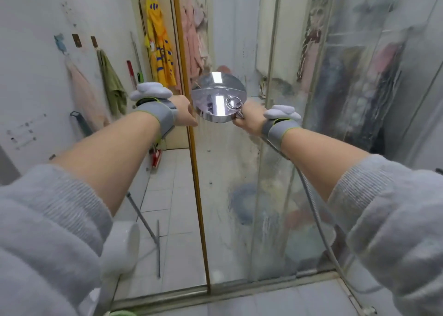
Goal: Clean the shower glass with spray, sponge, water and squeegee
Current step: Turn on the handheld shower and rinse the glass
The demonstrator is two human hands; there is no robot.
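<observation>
The round chrome shower head [219,96] is held up against the streaked shower glass [230,160], its shiny back toward the camera. The right hand [248,119] grips the handle just below the disc, fingers curled round it, and the ribbed silver hose [318,222] runs from there down under the right forearm to the lower right. The left hand [185,111] reaches to the gold-coloured edge strip of the glass door [191,133], beside the left rim of the shower head; its fingers are hidden behind the strip and the disc, so I cannot tell whether they grip or lie flat. Both wrists wear grey straps with padded white bumps, and grey knit sleeves are pushed up the forearms.

The glass is cloudy with wet streaks and foam. Past the door lies a white tiled floor [172,196]. On the white wall at left hang a pink towel [84,93] and a green towel [112,83], and further back a yellow patterned garment [159,52]. Shapes behind the right-hand panels are too blurred to name.
</observation>
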